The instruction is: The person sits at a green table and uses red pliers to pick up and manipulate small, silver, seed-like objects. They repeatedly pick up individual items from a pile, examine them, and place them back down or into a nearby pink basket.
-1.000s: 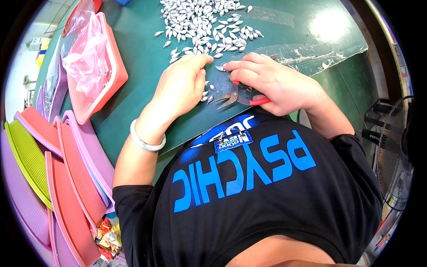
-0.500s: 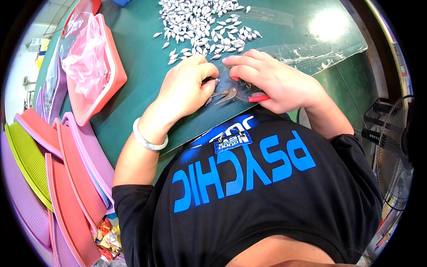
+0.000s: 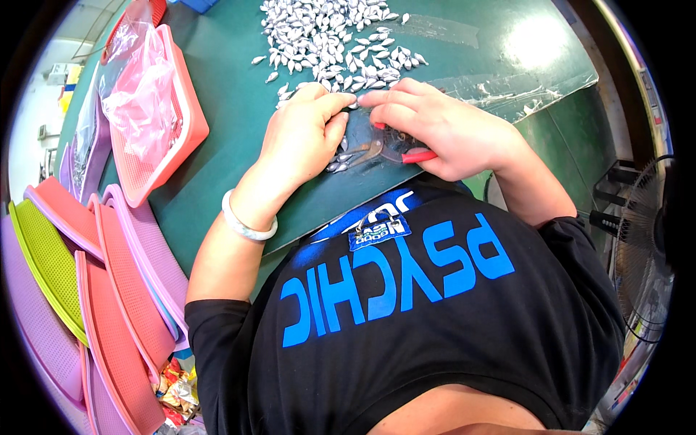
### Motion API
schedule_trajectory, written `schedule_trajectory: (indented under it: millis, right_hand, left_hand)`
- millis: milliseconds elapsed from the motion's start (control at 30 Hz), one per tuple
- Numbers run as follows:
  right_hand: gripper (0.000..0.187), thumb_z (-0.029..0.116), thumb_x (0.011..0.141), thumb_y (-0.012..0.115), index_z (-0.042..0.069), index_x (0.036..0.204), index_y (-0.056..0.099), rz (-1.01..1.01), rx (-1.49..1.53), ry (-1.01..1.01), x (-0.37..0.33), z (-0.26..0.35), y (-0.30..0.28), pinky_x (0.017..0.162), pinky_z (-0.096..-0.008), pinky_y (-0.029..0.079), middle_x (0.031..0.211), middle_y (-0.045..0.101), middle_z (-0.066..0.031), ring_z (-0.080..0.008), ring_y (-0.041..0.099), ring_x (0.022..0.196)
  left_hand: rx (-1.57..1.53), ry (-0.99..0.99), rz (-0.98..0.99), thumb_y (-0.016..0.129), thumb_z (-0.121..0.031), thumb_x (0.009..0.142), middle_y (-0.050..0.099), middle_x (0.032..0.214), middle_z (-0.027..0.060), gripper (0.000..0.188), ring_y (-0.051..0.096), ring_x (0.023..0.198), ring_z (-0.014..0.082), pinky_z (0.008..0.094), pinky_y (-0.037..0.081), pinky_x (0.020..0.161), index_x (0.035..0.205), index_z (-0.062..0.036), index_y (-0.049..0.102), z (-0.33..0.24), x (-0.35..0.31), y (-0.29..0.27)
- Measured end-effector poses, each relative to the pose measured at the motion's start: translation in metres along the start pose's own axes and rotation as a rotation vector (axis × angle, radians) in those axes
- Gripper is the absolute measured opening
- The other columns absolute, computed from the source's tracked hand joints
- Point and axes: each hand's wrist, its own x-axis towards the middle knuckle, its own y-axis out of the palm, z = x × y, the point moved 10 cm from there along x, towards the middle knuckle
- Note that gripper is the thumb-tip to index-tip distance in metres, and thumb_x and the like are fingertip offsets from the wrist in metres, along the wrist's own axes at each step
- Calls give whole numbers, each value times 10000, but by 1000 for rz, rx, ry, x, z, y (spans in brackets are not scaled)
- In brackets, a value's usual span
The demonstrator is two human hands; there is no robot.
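Observation:
A pair of pliers (image 3: 373,150) with red handles lies in the grip of my right hand (image 3: 453,134), its jaws pointing left above the table. My right index finger stretches out past it toward a small grey teardrop-shaped metal weight (image 3: 353,104). From the other side my left hand (image 3: 301,134) reaches to the same weight with its index fingertip; the thumb stays apart from that finger. Several more grey weights (image 3: 338,165) lie beside the plier jaws near the table edge. Beyond my hands spreads a large heap of these weights (image 3: 326,40).
The green table (image 3: 217,152) has clear tape along its right part. A pink tray (image 3: 192,119) with plastic bags stands at the left. Stacked perforated baskets (image 3: 116,319) fill the lower left. A black fan (image 3: 641,239) stands at the right.
My left hand has moved its fingers away from the plier jaws, up to a weight near the heap. The weights beside the jaws now show more plainly. The pliers stay in my right hand.

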Motion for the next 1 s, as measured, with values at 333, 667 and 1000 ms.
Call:
schedule_trajectory:
  millis: [333, 667, 1000]
  right_hand:
    - [512, 9, 642, 655, -19, 1135, 519, 31, -61, 21, 8, -1, 3, 983, -429, 418, 1326, 482, -204, -368, 461, 1184]
    - [533, 11, 642, 697, 1, 1141, 510, -2, -39, 0, -2, -1, -2, 961, -428, 425, 1353, 472, -163, -363, 480, 1126]
    - [550, 23, 638, 702, 15, 1152, 507, -18, -61, 19, -2, -2, 0, 957, -424, 423, 1342, 481, -162, -363, 484, 1121]
  left_hand:
    - [-43, -3, 113, 669, -115, 791, 592, 845, 91, 111, 609, 798, 285, 388, 487, 697, 885, -56, 665, -1, -3, 3]
    - [-93, 16, -84, 706, -54, 783, 562, 753, 48, 298, 499, 587, 122, 273, 429, 553, 1076, -19, 665, 1, 1, -10]
    - [40, 41, -100, 648, -110, 833, 596, 792, 104, 124, 597, 731, 278, 363, 469, 653, 930, -46, 691, -5, 10, 3]
